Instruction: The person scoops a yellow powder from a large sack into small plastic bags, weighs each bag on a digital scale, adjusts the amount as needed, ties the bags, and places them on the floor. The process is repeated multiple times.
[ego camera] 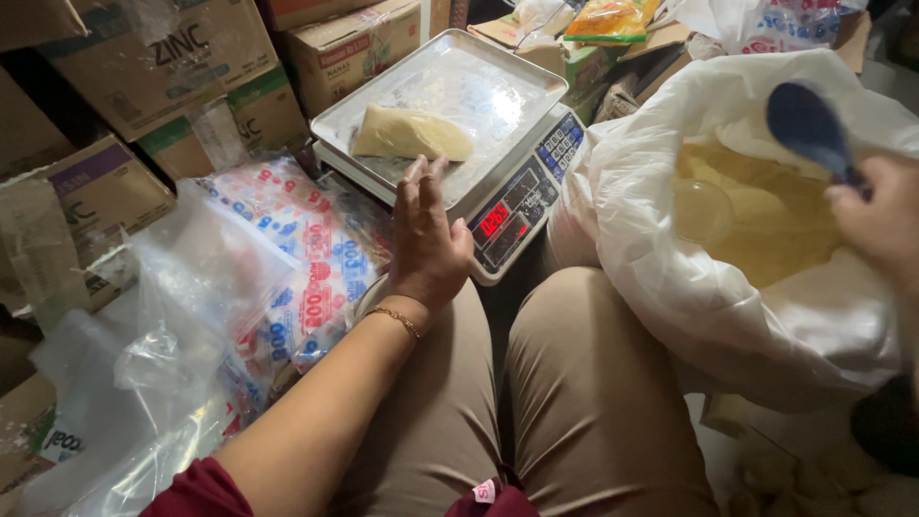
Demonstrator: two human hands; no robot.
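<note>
Sack [670, 287] of yellow powder, frame right, mouth open. Scale [498, 182] upper centre; filled bag [412, 134] on pan. L hand [426, 239] flat, empty, by pan edge. R hand [876, 220] grips blue scoop [809, 124]. Risk: nudged pan skews reading; powder spills.

We see our left hand [428, 239] bare of rings, with a thin gold-coloured chain bracelet [397, 320] circling the wrist. Nearer to us, at the near left of the scene, the forearm runs into a dark red fabric sleeve [198, 491] that ends above the elbow. Our legs wear plain tan cloth trousers [574, 402], creased at the knees. Our right hand [876, 220], at the far right edge, shows no jewellery.
</note>
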